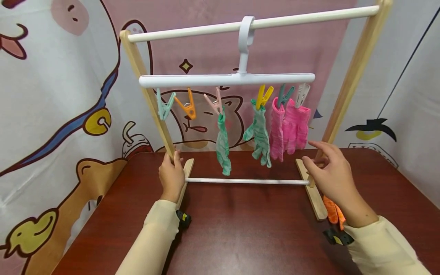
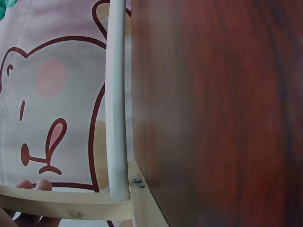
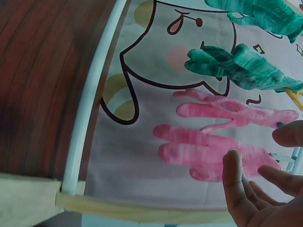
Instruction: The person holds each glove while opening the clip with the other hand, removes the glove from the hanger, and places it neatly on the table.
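My left hand (image 1: 171,173) grips the left wooden post (image 1: 159,130) of a drying rack; in the left wrist view its fingertips (image 2: 43,185) curl round the wood. Beside the right post (image 1: 347,88), my right hand (image 1: 331,172) has thumb and forefinger spread, with nothing between them. Close to it hang two pink gloves (image 1: 296,124), held by a teal clothespin (image 1: 284,96) and a white clothespin (image 1: 302,94). Further left, a yellow clothespin (image 1: 263,97) and a pale pink clothespin (image 1: 217,101) hold green gloves (image 1: 260,131). All hang below a white hanger (image 1: 206,80).
The hanger hooks over the rack's top rod (image 1: 309,18). Bare clothespins, light teal (image 1: 165,107) and orange (image 1: 188,106), hang at its left. A lower rod (image 1: 240,181) joins the feet. Orange gloves (image 1: 331,210) lie on the brown table (image 1: 247,229) by the right foot.
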`<state>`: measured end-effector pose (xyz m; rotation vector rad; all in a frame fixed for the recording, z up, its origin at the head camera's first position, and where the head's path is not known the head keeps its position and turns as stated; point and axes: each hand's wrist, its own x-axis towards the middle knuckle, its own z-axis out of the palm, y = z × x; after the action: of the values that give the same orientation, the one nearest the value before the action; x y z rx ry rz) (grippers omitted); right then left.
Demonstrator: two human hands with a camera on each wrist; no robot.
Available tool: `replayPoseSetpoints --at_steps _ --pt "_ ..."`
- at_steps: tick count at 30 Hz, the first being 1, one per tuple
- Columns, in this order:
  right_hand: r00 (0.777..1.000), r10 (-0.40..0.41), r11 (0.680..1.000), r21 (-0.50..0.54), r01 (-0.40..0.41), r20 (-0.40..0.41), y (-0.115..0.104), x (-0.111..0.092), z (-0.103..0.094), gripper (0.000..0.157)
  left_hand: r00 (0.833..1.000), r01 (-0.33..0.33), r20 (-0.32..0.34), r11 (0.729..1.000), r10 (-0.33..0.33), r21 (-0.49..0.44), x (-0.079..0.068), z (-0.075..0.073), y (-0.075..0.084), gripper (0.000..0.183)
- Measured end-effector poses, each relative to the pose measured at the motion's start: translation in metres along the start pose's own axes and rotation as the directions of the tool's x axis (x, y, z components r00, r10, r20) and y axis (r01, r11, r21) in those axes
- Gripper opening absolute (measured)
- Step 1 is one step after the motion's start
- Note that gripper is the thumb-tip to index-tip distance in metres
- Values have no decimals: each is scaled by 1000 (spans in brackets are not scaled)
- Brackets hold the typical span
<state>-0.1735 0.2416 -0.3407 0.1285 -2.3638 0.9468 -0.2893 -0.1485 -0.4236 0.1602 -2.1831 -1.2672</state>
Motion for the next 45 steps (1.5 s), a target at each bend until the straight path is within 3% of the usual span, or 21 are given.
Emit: replayPoseSetpoints --at_steps 9,17,21,24,29,31,33,36,42,45 --pt "992 74 991 107 -85 106 -8 9 10 72 1000 3 -5 1000 -3 7 0 -1 -1 38" --pt "969 162 954 220 -202 187 -6 20 17 83 1000 4 1 1000 -4 1 0 1 -1 37" --pt "953 190 905 335 -263 236 -4 28 21 85 1000 2 2 1000 -2 -1 0 2 -1 37" --pt "945 191 849 439 -294 264 -1 32 24 86 1000 1 1 1000 -1 -6 0 3 -1 37" --pt "955 165 760 585 -283 246 4 36 30 80 1000 2 -1 1000 -2 -15 1 2 -1 37" --pt "956 174 740 610 -284 235 5 37 32 80 1000 2 -1 1000 -3 -21 2 2 -1 37" --pt "955 194 747 597 -291 223 5 37 32 80 1000 4 -3 1000 -4 -24 2 1 -1 37" --pt "952 221 791 532 -302 212 4 35 31 80 1000 5 -5 1000 -5 -22 1 1 -1 37" --pt "959 211 843 461 -277 189 2 29 31 70 1000 9 2 1000 -9 -18 0 0 -1 37" --pt "967 198 885 395 -248 163 0 26 30 64 1000 13 10 1000 -13 -18 0 -1 1 36"
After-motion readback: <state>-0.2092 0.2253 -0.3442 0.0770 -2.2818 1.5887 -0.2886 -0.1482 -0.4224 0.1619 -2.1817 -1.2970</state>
